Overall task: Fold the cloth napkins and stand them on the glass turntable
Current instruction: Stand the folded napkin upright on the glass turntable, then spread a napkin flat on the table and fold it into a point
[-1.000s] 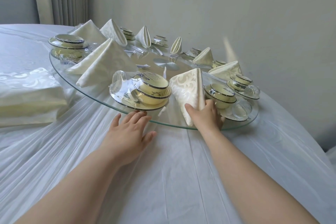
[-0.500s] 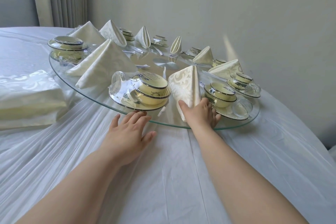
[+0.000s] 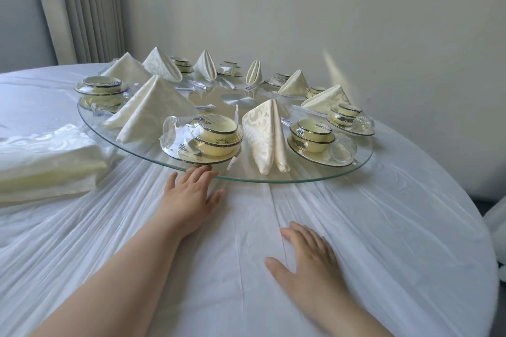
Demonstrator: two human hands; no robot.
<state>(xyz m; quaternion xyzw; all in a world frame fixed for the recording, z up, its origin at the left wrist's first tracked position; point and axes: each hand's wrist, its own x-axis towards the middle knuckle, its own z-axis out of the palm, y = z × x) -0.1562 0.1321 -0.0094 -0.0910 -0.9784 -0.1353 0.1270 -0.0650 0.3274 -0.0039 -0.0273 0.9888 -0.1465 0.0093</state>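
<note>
Tablecloth [image 3: 383,227] bears left hand [image 3: 189,194], right hand [image 3: 306,260]; napkin [image 3: 264,137] stands beyond on turntable [image 3: 315,172].

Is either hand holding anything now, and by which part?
Nothing is held. The left hand lies open, fingertips at the near rim of the glass turntable; the right hand rests flat on the tablecloth, apart from the nearest folded napkin.

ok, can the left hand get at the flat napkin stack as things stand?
Probably yes. The left hand lies open at the turntable rim, and only bare tablecloth shows between it and the stack.
</note>
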